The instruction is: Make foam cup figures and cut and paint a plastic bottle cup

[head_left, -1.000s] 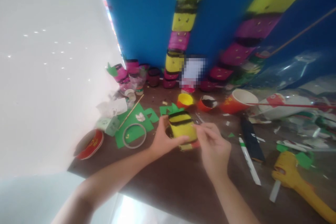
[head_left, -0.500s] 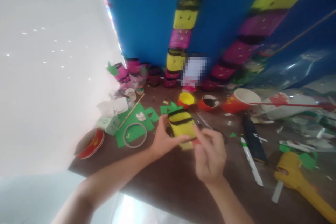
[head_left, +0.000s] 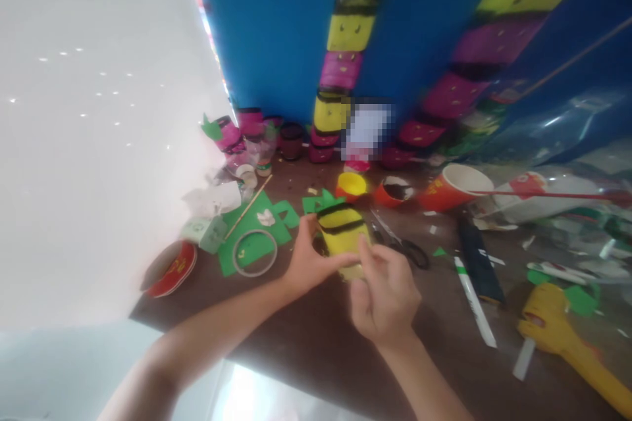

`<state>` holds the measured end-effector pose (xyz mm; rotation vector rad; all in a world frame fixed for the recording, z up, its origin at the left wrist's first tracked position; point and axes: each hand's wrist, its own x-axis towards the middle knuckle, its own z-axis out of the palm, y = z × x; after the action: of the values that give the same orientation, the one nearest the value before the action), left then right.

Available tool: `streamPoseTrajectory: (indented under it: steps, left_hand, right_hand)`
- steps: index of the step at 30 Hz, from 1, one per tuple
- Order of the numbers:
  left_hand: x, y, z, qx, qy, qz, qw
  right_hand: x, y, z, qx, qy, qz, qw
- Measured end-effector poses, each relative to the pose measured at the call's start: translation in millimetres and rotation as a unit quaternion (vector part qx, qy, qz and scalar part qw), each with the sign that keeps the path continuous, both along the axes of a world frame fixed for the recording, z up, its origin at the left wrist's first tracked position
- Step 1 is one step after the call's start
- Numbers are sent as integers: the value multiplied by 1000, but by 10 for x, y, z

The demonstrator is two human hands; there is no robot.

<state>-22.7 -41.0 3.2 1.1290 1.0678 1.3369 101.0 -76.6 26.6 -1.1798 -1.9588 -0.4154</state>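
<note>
In the middle of the table a yellow painted cup (head_left: 343, 231) with black bands round its top lies tilted in my left hand (head_left: 311, 260). That hand is closed around it, thumb along the lower side and fingers behind it. My right hand (head_left: 388, 289) has its fingers curled, with the index fingertip against the cup's yellow face. Whatever those fingers may hold is hidden. Black-handled scissors (head_left: 415, 253) lie just beyond my right hand. Green cut paper (head_left: 266, 230) rests left of the cup, under a roll of clear tape (head_left: 254, 253).
Red cups (head_left: 353, 187) stand behind, one yellow inside. Rightward are a paper cup (head_left: 459, 184), a white marker (head_left: 474, 302), a dark case (head_left: 481, 263) and a yellow glue gun (head_left: 548, 319). A red bowl (head_left: 175, 270) sits left. Pink and yellow cup stacks (head_left: 340, 69) line the blue wall.
My right hand has shifted a little left and its index fingertip has moved across the yellow face. More of the scissors shows now. The left hand stays on the cup.
</note>
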Motion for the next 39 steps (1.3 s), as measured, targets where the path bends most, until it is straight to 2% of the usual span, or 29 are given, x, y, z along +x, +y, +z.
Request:
streamPoseTrajectory:
  steps: [12, 21, 39]
  left_hand:
    - [-8, -8, 10, -5, -26, -10, 1000]
    - [5, -18, 69, -23, -72, -46, 996]
    - [4, -20, 62, -22, -52, -33, 998]
  right_hand:
    - [71, -15, 22, 26, 20, -13, 999]
    - [202, 51, 40, 42, 9, -27, 999]
    - [171, 39, 31, 30, 6, -15, 999]
